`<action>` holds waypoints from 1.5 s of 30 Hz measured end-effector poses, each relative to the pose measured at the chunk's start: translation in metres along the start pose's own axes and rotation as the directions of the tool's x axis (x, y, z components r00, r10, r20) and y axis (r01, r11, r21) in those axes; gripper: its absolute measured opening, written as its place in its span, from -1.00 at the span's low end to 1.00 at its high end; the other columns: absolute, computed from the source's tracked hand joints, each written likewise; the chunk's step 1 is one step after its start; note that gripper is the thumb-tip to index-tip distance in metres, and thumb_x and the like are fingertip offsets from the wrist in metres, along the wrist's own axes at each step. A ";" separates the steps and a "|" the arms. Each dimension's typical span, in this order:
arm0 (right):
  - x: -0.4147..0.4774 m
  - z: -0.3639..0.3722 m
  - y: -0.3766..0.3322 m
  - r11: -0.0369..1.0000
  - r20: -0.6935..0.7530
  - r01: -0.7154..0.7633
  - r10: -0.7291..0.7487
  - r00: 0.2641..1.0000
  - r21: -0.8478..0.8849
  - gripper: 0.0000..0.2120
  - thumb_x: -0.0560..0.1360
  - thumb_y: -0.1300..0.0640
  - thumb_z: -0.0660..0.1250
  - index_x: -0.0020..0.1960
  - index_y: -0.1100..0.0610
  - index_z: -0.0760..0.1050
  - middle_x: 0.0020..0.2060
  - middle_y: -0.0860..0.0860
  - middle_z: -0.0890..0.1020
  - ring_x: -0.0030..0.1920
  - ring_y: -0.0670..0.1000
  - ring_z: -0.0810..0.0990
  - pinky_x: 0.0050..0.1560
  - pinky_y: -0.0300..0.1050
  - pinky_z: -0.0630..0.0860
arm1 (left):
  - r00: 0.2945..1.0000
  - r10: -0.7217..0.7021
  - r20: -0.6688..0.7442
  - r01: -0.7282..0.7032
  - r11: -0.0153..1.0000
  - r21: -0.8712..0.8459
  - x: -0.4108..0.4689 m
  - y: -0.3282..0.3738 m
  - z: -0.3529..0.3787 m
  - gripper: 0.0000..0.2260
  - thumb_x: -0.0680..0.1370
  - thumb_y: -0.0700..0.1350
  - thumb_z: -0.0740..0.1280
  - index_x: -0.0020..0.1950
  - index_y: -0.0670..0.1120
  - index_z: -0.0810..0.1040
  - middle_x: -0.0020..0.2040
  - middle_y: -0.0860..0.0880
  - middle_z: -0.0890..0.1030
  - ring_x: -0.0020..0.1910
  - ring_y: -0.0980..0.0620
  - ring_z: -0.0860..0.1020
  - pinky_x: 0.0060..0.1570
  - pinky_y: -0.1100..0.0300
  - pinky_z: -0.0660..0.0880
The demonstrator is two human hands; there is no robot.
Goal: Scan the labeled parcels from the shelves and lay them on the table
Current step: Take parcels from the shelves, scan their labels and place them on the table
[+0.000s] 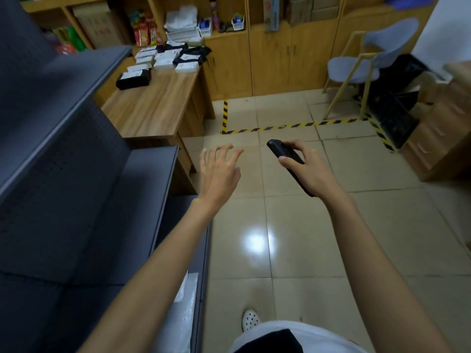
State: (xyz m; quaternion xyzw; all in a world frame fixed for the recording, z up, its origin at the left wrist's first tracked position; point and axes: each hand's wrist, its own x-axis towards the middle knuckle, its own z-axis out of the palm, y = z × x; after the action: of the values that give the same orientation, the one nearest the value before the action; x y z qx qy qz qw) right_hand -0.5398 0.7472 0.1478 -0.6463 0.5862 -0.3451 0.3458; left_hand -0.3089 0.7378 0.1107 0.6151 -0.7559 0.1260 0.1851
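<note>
Single head-worn wide view, standing height, facing forward and down: floor (305,225) below, shelves (76,174) close left, bench (153,108) farther ahead.

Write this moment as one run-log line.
left hand: open, empty | right hand: holds scanner | parcels: lying on table

Dim indoor light; a bright overhead glare spot shines on the floor tiles (257,242); the grey shelves (63,174) lie in shadow; edges bow with wide-angle distortion; the picture is soft throughout.

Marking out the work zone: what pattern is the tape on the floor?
The floor tape is yellow and black striped; head view.
</note>
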 end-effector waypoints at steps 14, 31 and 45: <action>0.244 0.045 0.037 0.995 -0.004 -0.077 0.078 0.997 0.065 -0.59 0.55 -0.02 0.36 0.39 -0.09 0.45 0.27 -0.09 0.56 0.24 0.01 0.53 0.25 0.07 0.49 | 0.998 0.009 0.060 -0.009 1.000 -0.005 0.207 -0.100 0.129 -0.66 0.62 0.10 0.24 0.38 0.07 0.44 0.34 -0.02 0.47 0.37 -0.07 0.38 0.44 -0.14 0.19; 0.602 0.007 0.058 0.998 0.177 0.031 -0.039 0.983 0.048 -0.59 0.57 0.04 0.33 0.41 -0.04 0.45 0.32 -0.06 0.53 0.31 -0.02 0.45 0.16 -0.08 0.36 | 0.992 -0.083 0.095 0.073 0.992 0.101 0.496 -0.145 0.261 -0.67 0.60 0.03 0.26 0.37 0.08 0.44 0.32 0.01 0.49 0.35 -0.07 0.40 0.40 -0.12 0.23; 0.883 0.065 0.024 0.996 0.169 -0.058 0.046 0.985 0.069 -0.57 0.59 0.02 0.31 0.44 -0.05 0.41 0.36 -0.08 0.48 0.34 -0.04 0.43 0.23 -0.05 0.39 | 0.981 -0.038 0.190 0.034 0.999 0.024 0.732 -0.297 0.372 -0.66 0.57 -0.06 0.28 0.35 0.05 0.47 0.29 0.01 0.50 0.32 -0.08 0.42 0.39 -0.12 0.26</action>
State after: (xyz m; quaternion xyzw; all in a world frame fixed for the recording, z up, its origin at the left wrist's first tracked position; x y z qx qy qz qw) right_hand -0.4312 -0.1312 0.1290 -0.6443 0.5588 -0.3018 0.4261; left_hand -0.1926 -0.1270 0.0836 0.6400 -0.7575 0.0708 0.1078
